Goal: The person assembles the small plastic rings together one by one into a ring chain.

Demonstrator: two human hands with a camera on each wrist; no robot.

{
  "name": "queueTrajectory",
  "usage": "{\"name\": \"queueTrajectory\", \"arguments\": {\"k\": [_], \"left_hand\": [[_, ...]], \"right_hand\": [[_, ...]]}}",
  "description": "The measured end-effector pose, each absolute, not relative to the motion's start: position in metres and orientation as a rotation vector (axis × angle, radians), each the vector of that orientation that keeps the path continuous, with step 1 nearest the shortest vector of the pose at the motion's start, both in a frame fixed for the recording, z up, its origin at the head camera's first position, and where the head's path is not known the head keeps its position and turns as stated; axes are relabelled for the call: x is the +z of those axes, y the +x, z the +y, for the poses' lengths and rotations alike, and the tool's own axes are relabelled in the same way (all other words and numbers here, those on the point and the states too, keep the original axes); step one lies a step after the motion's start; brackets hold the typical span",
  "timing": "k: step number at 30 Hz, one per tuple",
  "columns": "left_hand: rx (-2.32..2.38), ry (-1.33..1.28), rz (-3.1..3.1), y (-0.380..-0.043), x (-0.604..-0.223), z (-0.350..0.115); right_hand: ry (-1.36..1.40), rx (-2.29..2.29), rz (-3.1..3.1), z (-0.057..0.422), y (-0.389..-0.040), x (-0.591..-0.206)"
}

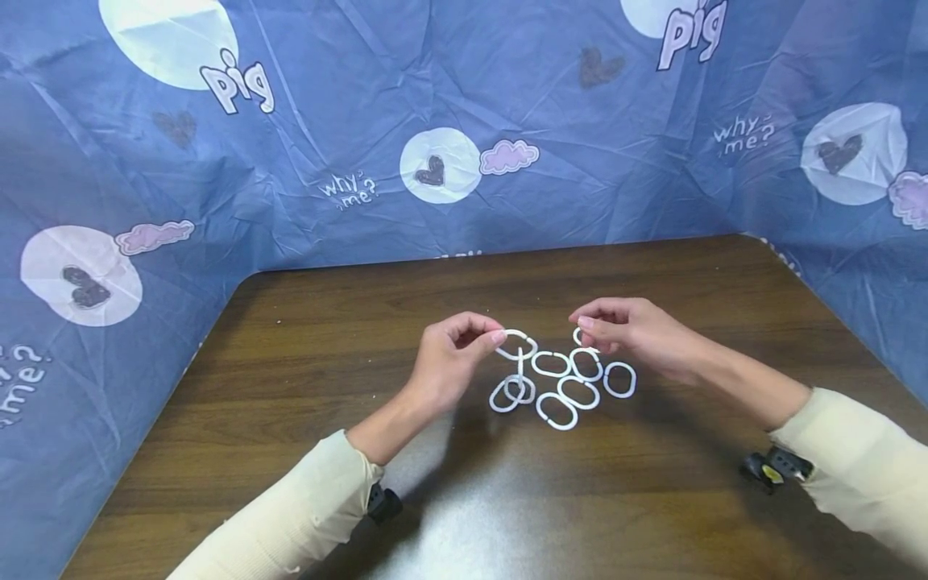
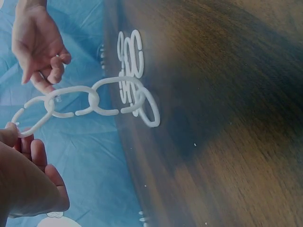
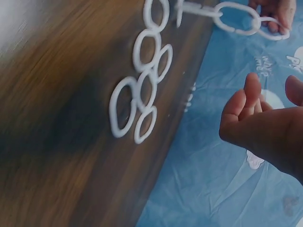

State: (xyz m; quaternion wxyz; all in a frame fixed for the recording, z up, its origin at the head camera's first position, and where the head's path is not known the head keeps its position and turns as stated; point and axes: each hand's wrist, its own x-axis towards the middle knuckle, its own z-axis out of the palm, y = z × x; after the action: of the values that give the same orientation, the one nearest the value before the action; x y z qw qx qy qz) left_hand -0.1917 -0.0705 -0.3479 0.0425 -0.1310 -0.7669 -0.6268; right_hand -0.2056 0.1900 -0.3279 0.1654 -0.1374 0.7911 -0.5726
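Note:
My left hand (image 1: 451, 358) pinches the end link of a short chain of white plastic links (image 1: 520, 366) between thumb and fingertips. Several links hang joined from it, and the lowest one reaches down to the tabletop in the head view. To the right lies a group of loose white links (image 1: 633, 380), ovals with a small gap in the side. Above them hovers my right hand (image 1: 638, 332), fingers loosely bent. In the right wrist view nothing sits between that thumb and fingers. One loose link (image 1: 577, 337) is partly hidden behind the right hand in the head view.
Dark brown wooden table (image 1: 348, 322) with rounded far corners. A blue printed cloth (image 1: 326, 121) hangs behind it and at both sides. Tiny white specks dot the tabletop. Each wrist carries a black strapped device (image 1: 383, 503).

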Motion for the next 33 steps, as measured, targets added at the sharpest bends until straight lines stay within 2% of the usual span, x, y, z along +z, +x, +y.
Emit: {"name": "queueTrajectory", "arguments": {"k": [9,17,25,33], "left_hand": [[-1.903,-0.376,-2.328,-0.192,-0.347,-0.071],[-1.912,-0.357,-2.308,-0.192,-0.347,-0.073],[-1.904,-0.345,-2.302,-0.192,-0.348,-0.074],[-1.901,-0.321,-2.308,-0.191,-0.346,-0.074]], "right_hand": [[-0.399,-1.452,2.516,0.207,-0.207,-0.337],[-0.573,-1.221,2.764,0.216,-0.205,-0.352],[-0.733,-0.842,3.013,0.226,-0.200,-0.364],[-0.702,-0.460,3.074,0.233,-0.194,-0.382]]}}
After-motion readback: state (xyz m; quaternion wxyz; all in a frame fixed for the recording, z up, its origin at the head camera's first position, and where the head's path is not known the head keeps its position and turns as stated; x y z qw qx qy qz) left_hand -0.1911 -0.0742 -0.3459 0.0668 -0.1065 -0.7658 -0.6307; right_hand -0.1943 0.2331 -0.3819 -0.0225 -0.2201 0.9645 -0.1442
